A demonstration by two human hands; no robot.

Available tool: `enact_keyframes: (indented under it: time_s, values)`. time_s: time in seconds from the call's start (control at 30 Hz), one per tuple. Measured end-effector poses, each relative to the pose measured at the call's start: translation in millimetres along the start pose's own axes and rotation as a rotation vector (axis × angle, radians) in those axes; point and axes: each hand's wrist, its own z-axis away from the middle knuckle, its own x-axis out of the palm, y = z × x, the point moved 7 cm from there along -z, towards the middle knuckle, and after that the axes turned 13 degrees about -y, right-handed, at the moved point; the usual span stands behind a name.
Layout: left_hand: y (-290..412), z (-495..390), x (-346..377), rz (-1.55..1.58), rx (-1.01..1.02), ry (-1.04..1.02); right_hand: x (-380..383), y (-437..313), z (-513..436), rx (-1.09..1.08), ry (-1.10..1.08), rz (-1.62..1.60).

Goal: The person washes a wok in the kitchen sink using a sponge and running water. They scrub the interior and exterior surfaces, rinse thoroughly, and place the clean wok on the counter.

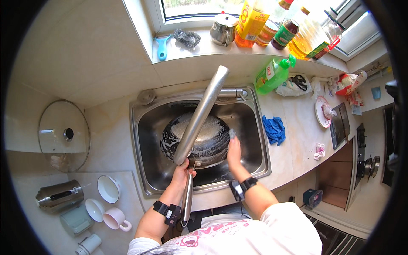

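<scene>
A dark pan (210, 145) rests bottom up in the stainless steel sink (251, 153), with white suds over its base and side. My left hand (182, 174) grips the root of its metal handle (188, 197), which points toward me over the sink's front edge. At the pan's right side, my right hand (235, 152) holds a small greyish scrubber (232, 133) at its fingertips; its exact kind is unclear. The steel faucet spout (204, 111) crosses above the pan, hiding part of it and ending close to my left hand.
A blue cloth (274, 130) lies right of the sink, below a green pump bottle (272, 76). Bottles, a metal pot (223, 30), steel wool (187, 38) and a peeler (162, 47) line the windowsill. Leftward are a glass lid (63, 121), bowls (108, 189) and a pink mug (114, 218).
</scene>
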Motion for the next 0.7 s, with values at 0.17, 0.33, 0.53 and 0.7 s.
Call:
enact_keyframes:
  time_s: [0.17,0.33,0.53,0.7]
  values:
    - [0.4,1.9,7.7,-0.029,0.004,-0.051,6.0,23.7,-5.9,0.141,-0.069,0.035]
    - [-0.9,-1.3,-1.5,-0.132,0.008,-0.048,2.8,-38.8,20.4,-0.415,-0.115,0.111]
    - [-3.6,-3.8,2.7,-0.099,-0.022,-0.117,81.3,-110.6,69.6,-0.909,-0.509,0.601]
    - [11.8,14.1,24.8,-0.131,0.088,-0.272,98.7,-127.9,67.4,-1.029,-0.74,0.664]
